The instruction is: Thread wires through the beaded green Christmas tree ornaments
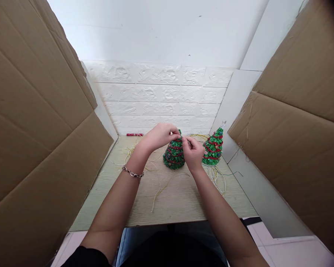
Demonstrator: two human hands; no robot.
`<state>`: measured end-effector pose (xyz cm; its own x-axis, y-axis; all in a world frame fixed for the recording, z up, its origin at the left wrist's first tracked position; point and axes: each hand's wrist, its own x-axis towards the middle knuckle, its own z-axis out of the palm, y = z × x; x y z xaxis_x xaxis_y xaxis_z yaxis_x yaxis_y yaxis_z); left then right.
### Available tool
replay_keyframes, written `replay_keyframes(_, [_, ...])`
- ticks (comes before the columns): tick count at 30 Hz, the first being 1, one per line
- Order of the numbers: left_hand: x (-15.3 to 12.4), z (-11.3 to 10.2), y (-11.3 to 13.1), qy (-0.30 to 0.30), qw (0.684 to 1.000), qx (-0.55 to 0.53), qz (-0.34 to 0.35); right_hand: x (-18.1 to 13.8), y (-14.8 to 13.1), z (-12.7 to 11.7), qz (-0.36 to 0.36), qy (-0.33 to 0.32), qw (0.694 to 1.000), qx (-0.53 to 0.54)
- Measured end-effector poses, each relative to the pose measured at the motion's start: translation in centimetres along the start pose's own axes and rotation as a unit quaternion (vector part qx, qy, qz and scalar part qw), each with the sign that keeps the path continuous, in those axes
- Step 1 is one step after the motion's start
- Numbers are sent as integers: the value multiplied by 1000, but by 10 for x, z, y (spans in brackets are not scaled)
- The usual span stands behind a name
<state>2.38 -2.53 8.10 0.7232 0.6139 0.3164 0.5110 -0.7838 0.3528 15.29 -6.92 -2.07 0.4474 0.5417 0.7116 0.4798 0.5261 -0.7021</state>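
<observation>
A small green tinsel Christmas tree (174, 157) wound with a red garland stands upright on the table in front of me. My left hand (163, 135) reaches over its upper left side, thumb and fingers pinched near the top. From the right, my right hand (193, 150) pinches at the same spot, its fingertips almost meeting the left ones. Whatever lies between the fingertips is too small to make out. Beside my right hand stands a second decorated tree (213, 148) with red garland, small ornaments and a clear star (224, 124) on its tip.
White and yellow wires lie loose on the table (172, 205), with a bundle of wires (217, 178) below the second tree. A red marker-like stick (134, 134) rests at the back. Cardboard panels (44, 111) flank both sides, and a white brick-pattern wall (161, 92) closes the back.
</observation>
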Motion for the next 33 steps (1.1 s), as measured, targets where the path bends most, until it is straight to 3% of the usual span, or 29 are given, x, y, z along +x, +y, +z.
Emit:
replay_keyframes(10, [-4, -10, -16, -70, 991, -107, -26, -3, -6, 3, -140, 54, 987, -52])
replay_keyframes(15, [-4, -11, -23, -32, 996, -60, -60, 1, -5, -2, -150, 89, 981, -84])
replay_keyframes(21, [-5, -12, -31, 12, 997, -20, -71, 8, 3, -8, -270, 58, 940, -201])
replay_keyframes(28, [-5, -11, -27, 9, 997, -18, -77, 13, 4, -13, -315, 19, 910, -269])
replay_keyframes(33, [-4, -8, -26, 0, 997, -7, -75, 15, 7, -15, -294, 10, 914, -281])
